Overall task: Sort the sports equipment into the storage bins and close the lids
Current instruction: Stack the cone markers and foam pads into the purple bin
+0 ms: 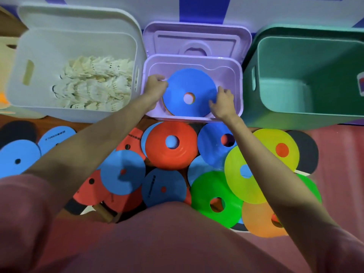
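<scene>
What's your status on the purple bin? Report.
Left hand and right hand grip the blue cone inside the purple bin. Lid open. Cones pile unsorted.

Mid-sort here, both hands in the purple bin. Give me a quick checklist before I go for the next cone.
1. Blue cone inside purple bin: ok.
2. Left hand and right hand off the cone: not ok, both at its edges.
3. Purple lid open: ok.
4. Cones left on floor: not ok, red cone and others remain.
5. Green bin open: ok.
6. Cone stack seated flat: cannot tell.
</scene>
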